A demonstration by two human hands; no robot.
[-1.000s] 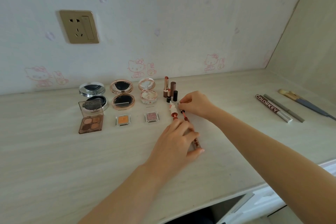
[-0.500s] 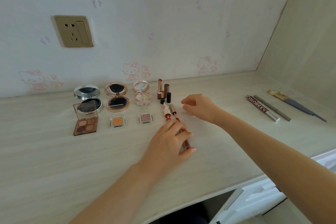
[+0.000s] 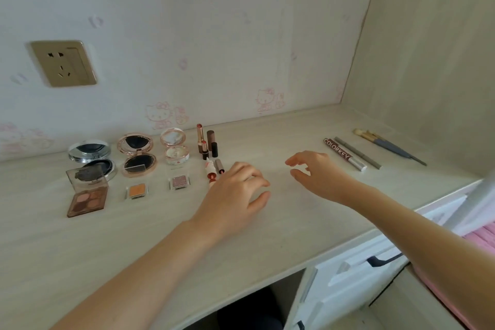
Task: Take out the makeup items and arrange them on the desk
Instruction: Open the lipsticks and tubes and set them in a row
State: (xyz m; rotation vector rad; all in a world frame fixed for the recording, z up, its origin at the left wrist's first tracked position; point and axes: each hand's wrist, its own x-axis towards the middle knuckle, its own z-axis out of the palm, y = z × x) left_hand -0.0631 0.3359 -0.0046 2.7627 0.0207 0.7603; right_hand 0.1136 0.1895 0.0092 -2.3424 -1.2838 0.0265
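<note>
My left hand [image 3: 235, 193] rests low on the desk with loosely curled fingers. It covers the near ends of two lip gloss tubes [image 3: 210, 173] that lie side by side, and nothing shows between its thumb and fingers. My right hand [image 3: 313, 174] hovers to the right with spread fingers and holds nothing. Upright lipsticks [image 3: 206, 142] stand behind the tubes. To the left sit a silver compact [image 3: 88, 158], a rose-gold compact [image 3: 136, 158] and a floral compact [image 3: 175, 147], with an eyeshadow palette [image 3: 87, 195], an orange shadow pan [image 3: 137, 191] and a pink glitter pan [image 3: 180, 181] in front.
At the right of the desk lie a COLORKEY tube [image 3: 344, 154], a grey pencil [image 3: 357, 153] and makeup brushes [image 3: 388, 146]. A wall socket [image 3: 63, 63] is at the upper left. White drawers with a dark handle [image 3: 380, 260] stand below the desk edge, with pink fabric [image 3: 482, 244] beside them.
My right hand has let go of the lip gloss tube and moved right, away from it, with its fingers spread. My left hand stays at the tubes. The view has shifted.
</note>
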